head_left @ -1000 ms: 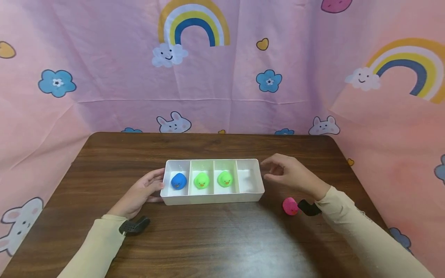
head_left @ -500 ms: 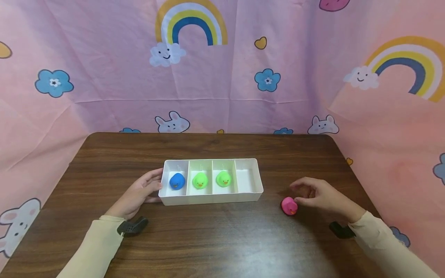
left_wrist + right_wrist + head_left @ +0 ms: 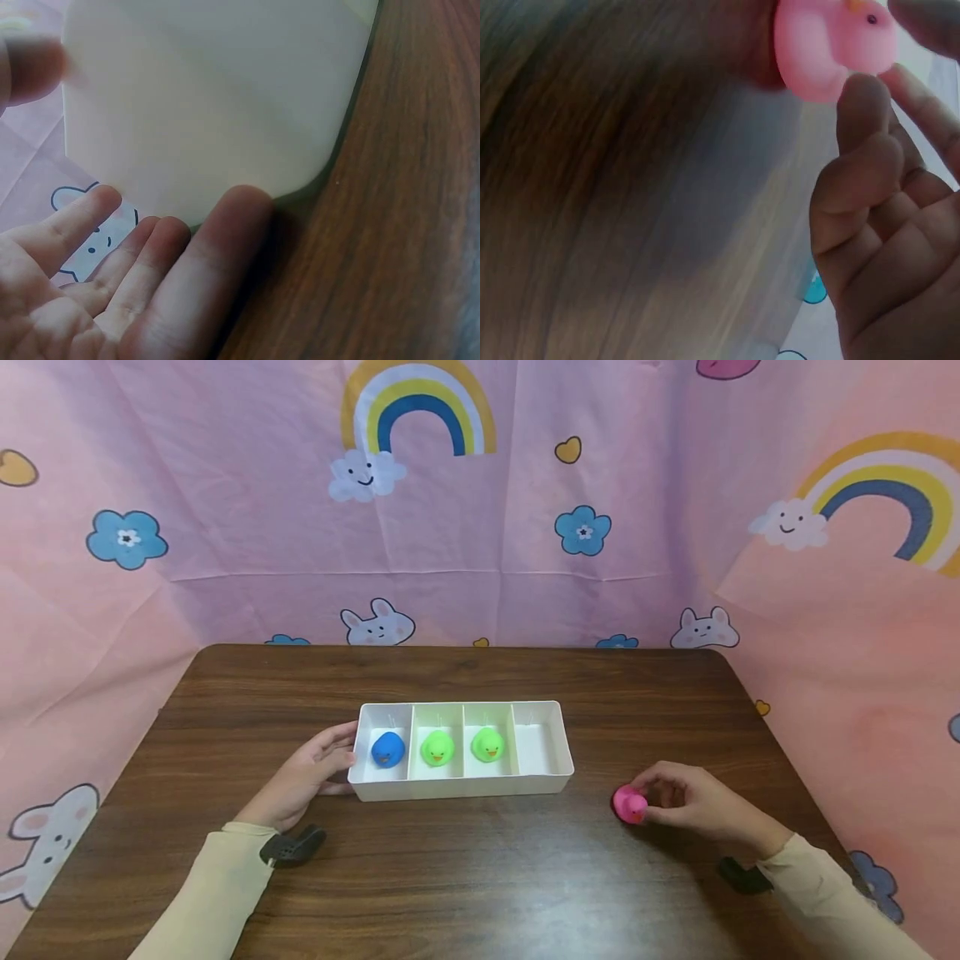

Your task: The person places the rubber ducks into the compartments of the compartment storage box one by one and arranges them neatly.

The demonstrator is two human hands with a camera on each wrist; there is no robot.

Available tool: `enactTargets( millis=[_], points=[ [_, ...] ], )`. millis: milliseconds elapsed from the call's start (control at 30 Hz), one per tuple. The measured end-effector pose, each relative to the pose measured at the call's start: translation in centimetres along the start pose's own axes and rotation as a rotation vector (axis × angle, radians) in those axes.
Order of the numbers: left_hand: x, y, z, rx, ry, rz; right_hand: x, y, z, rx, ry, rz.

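My right hand (image 3: 693,802) has its thumb and fingertips on either side of the head of a pink toy duck (image 3: 628,805), pinching it at the table's right. In the right wrist view the duck (image 3: 817,49) sits between the thumb at top right and the curled fingers. A white four-section box (image 3: 461,789) stands mid-table. My left hand (image 3: 303,775) rests against its left end, fingers fairly straight and thumb at the rim; the left wrist view shows fingertips along the end wall (image 3: 210,97). A blue duck (image 3: 387,750) and two green ducks (image 3: 437,748) sit inside, one per section.
The box's rightmost section (image 3: 536,747) shows its bare white floor. Under everything is a dark brown wooden table (image 3: 450,877). A pink cloth (image 3: 450,527) with rainbows, flowers and rabbits hangs behind and beside it. Each wrist has a black band (image 3: 292,846).
My right hand has moved from beside the box's right end, rightward and nearer, down to the pink duck, and closed its fingertips on it. The left hand and box stay put.
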State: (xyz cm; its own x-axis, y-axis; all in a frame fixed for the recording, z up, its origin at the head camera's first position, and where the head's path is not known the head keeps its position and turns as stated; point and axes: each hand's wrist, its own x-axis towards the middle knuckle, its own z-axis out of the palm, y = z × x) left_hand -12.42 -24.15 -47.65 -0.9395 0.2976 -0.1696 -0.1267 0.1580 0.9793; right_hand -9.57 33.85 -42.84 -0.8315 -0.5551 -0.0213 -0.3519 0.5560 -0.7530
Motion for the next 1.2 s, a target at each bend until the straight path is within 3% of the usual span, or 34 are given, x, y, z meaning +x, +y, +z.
enactTargets(
  millis=[700, 1200],
  points=[
    [0.00, 0.10, 0.12, 0.013, 0.014, -0.020, 0.50, 0.16, 0.61, -0.024, -0.017, 0.027],
    [0.06, -0.18, 0.03, 0.000, 0.010, -0.012, 0.36, -0.19, 0.98, -0.046, 0.004, -0.019]
  ],
)
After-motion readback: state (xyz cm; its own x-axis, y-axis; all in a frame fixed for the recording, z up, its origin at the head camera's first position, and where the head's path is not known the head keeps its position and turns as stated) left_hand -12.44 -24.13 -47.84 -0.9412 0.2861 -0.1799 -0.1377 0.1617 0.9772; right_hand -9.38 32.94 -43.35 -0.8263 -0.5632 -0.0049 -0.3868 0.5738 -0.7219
